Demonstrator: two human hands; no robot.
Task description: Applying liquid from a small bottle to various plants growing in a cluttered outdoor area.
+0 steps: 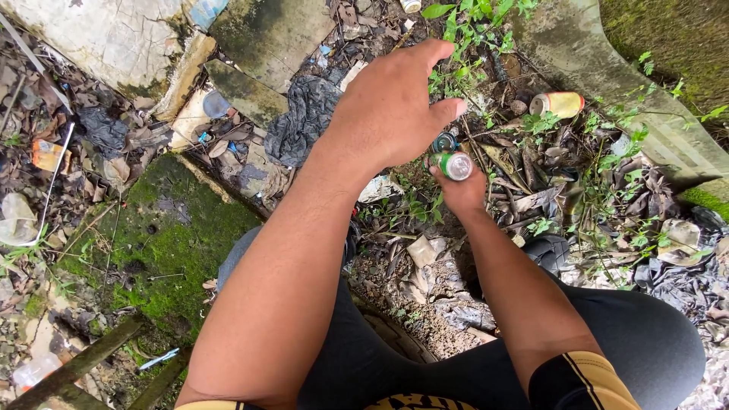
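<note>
Your knees in black trousers [638, 334] frame both arms: your right hand [462, 190] is clamped around a green drink can [455, 165], held just above the leaf litter, while your left hand [395, 106] hovers over it, fingers spread and gripping nothing. Judging by that low grip on the can's base, it could slip into the weeds if your left hand bumps it. I count two cans in all, the second a yellow one [558, 103] lying beyond and right of the green can, plus one black plastic bag [304, 118] to its left.
</note>
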